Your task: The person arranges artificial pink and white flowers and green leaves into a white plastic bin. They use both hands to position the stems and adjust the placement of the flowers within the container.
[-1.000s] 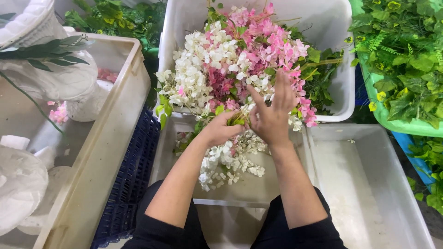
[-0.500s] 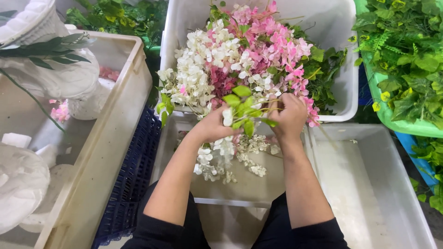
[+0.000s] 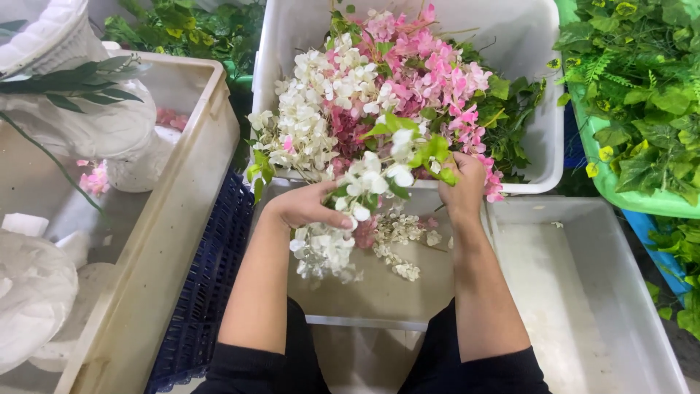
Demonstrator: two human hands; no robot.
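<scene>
Holding a flower sprig across a shallow tray, one hand at each end.

At far left a beige crate sits beside a blue crate. The left hand is closed around the sprig of white blossoms and green leaves, with a white cluster hanging below it. The sprig lies above the near tray, in front of the white tub heaped with pink and white flowers. The right hand is closed on the sprig's other end. Further right stand an empty white bin and a green tub of leaves.
</scene>
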